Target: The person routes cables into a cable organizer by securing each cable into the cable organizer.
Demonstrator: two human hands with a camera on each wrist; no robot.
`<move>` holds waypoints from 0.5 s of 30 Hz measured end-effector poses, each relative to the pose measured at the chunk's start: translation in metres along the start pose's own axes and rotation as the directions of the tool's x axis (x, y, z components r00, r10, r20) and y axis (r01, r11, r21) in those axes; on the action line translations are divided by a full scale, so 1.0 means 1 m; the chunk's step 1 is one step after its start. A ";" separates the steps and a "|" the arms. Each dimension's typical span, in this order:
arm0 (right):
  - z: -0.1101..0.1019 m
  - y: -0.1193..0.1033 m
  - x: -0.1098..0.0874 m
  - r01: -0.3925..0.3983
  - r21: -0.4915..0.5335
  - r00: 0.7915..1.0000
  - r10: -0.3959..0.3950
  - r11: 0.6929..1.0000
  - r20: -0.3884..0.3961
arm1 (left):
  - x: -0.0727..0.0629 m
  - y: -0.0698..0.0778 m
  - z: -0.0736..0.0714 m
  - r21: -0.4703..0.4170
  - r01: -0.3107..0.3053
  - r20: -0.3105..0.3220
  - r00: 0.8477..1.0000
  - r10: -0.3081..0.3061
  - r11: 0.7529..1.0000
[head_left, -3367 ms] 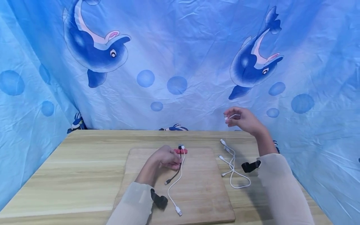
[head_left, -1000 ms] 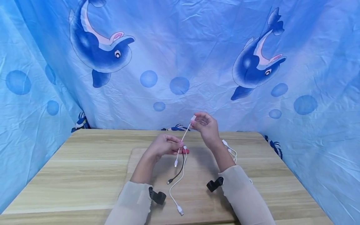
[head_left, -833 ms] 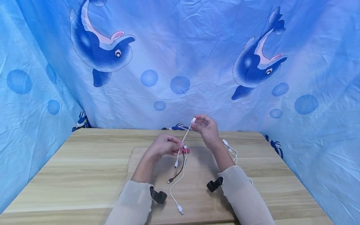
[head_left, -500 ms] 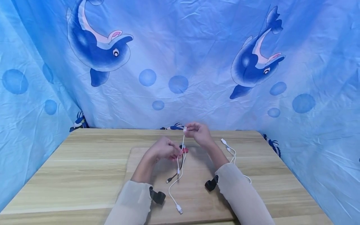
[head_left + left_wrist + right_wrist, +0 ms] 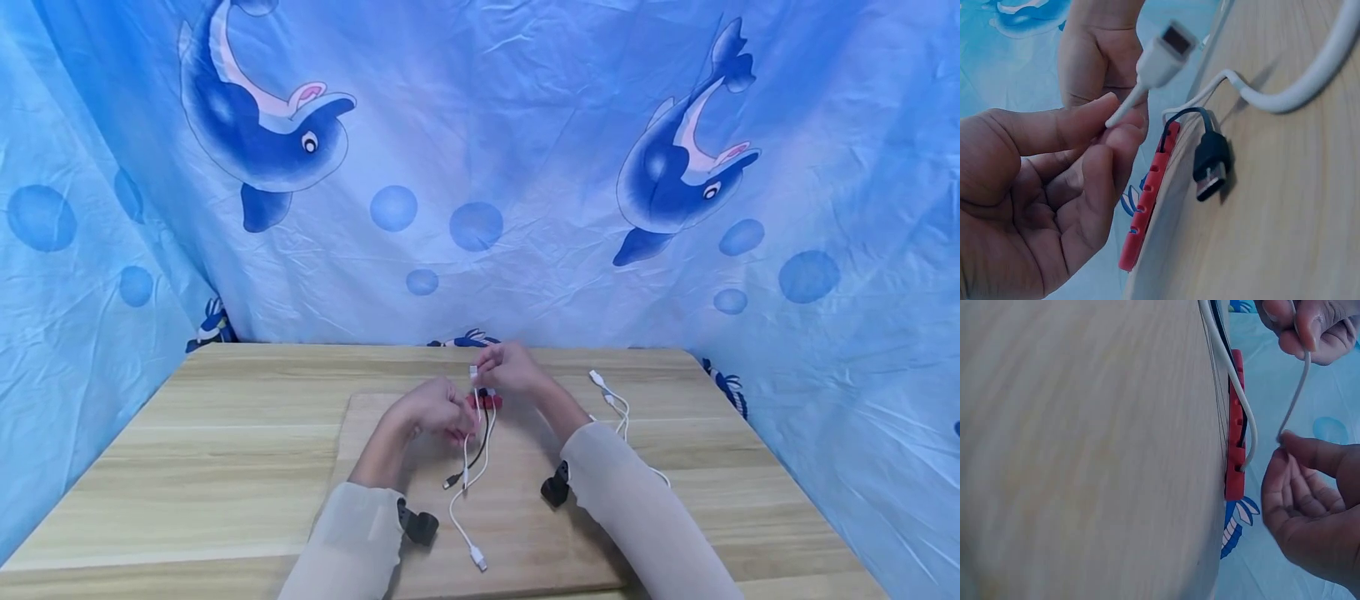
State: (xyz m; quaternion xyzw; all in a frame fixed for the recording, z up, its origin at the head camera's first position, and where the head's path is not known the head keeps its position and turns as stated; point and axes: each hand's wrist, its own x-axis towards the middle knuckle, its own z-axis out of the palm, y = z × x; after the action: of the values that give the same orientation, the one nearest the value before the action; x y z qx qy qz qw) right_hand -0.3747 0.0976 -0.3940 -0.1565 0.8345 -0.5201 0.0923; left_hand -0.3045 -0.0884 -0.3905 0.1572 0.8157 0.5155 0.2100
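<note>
In the head view, my left hand (image 5: 438,410) and right hand (image 5: 513,369) hold one short white USB cable (image 5: 1159,62) between them. The left thumb and fingers pinch it just behind one plug, which points out in the left wrist view. Up near the other plug (image 5: 473,372), my right fingertips grip the cord. Below and beside the hands is a red slotted cable holder (image 5: 1235,415) at the far edge of a wooden board (image 5: 540,533). A black cable (image 5: 1210,159) and a longer white cable (image 5: 477,557) sit in its slots; other slots show bare.
White cables (image 5: 619,408) lie on the table to the right of the board, partly behind my right forearm. Wood-grain tabletop (image 5: 225,467) extends to the left. A blue dolphin-print curtain (image 5: 480,125) hangs behind the table.
My right hand has carried the white cable from the right side over to the holder, lowering it leftward. My left hand has taken hold of the cable's lower part and moved slightly down.
</note>
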 end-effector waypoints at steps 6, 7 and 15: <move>0.003 0.001 0.003 -0.029 -0.084 0.999 0.032 0.996 0.029 | 0.000 -0.004 0.001 0.033 0.016 -0.008 1.000 -0.016 0.999; 0.003 0.001 0.004 -0.034 -0.092 0.999 0.037 0.995 0.034 | 0.000 -0.004 0.001 0.032 0.019 -0.007 1.000 -0.018 0.999; 0.003 0.002 0.008 -0.063 -0.092 0.996 0.069 0.994 0.059 | 0.003 -0.010 -0.001 0.012 0.025 0.040 0.999 -0.026 1.000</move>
State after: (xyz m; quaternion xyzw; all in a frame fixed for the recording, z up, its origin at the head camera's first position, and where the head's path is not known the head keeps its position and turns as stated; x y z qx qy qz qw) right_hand -0.3817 0.0927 -0.3974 -0.1490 0.8585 -0.4736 0.1284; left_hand -0.3076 -0.0919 -0.3996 0.1583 0.8161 0.5049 0.2322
